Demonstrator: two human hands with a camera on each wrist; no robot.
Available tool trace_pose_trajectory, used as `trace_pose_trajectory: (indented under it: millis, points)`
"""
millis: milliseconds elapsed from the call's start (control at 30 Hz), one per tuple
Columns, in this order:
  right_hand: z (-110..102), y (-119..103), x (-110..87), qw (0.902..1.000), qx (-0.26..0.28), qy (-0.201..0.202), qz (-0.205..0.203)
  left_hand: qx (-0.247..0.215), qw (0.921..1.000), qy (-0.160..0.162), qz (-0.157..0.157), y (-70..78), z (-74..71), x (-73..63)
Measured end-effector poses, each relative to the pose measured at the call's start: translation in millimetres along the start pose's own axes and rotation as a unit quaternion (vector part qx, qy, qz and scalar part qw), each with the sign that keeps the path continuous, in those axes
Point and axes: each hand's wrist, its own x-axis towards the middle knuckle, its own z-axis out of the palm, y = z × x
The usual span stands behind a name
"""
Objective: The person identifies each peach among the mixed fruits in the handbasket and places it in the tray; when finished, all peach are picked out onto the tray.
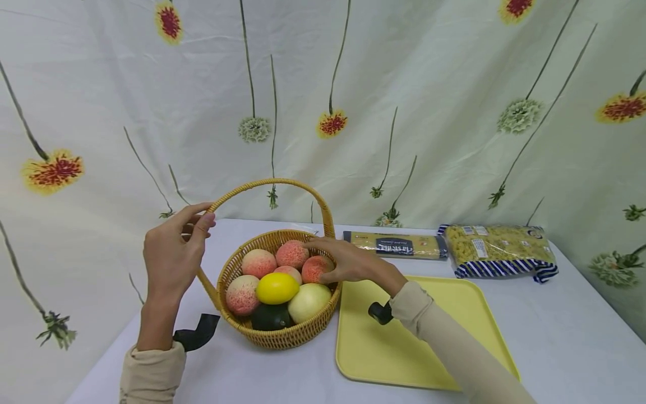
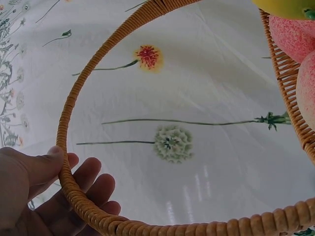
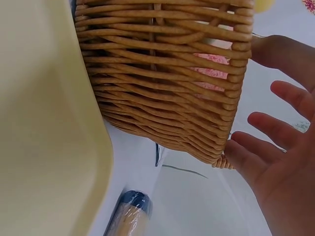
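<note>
The left hand [image 1: 176,249] pinches the wrapped handle [image 1: 272,181] between thumb and fingertips, on the left shoulder of its arch. The right hand [image 1: 355,261] is spread, fingers apart and loosely bent, with hold of nothing that shows; it reaches over the right rim of the basket, and whether it touches the fruit there I cannot tell.

Behind everything hangs a flowered cloth [image 1: 303,84], and in front of it is the white tabletop [image 1: 252,376]. On this lies a yellow tray [image 1: 393,353], with the wicker basket [image 1: 303,335] just beside its left edge. Beyond the tray are a bag of pasta [image 1: 497,247] and, left of that, a long packet [image 1: 398,245]. The basket holds a pale round fruit [image 1: 309,303], several peaches, a dark green fruit [image 1: 271,317] and a lemon [image 1: 277,288].

Lifting from that off-centre pinch would likely tip the basket, and the heaped fruit could roll over the rim. Careless right fingers might dislodge the red peach [image 1: 318,269] beneath them. A sideways drag could catch the tray's raised edge.
</note>
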Motion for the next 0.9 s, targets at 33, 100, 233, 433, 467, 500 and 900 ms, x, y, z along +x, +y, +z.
trace_pose_trajectory:
  millis: [33,100,233,433,467,500,900]
  points:
    - [0.4,0.4,0.8,1.0,0.001,-0.003,0.001,0.0,1.0,-0.001,0.0,0.0,0.0,0.0]
    - [0.9,1.0,2.4,0.9999,0.002,-0.009,0.006,0.0,1.0,-0.001,-0.001,0.0,-0.1,-0.1]
    - [1.9,2.0,5.5,0.9997,0.005,-0.019,0.016,0.0,1.0,-0.004,-0.002,0.6,-0.4,-0.1]
    - [3.3,3.7,9.8,0.9994,0.002,-0.026,0.022,0.003,1.0,-0.007,-0.003,1.6,-0.7,0.0]
    - [3.7,3.9,10.4,0.9994,0.001,-0.027,0.023,0.004,1.0,-0.007,-0.003,1.7,-0.7,0.1]
    - [3.9,3.9,10.7,0.9993,0.003,-0.029,0.024,0.004,1.0,-0.008,-0.003,1.8,-0.7,0.2]
    - [10.5,4.4,19.1,0.9982,-0.014,-0.057,0.014,0.002,1.0,-0.008,-0.002,1.8,-1.1,0.5]
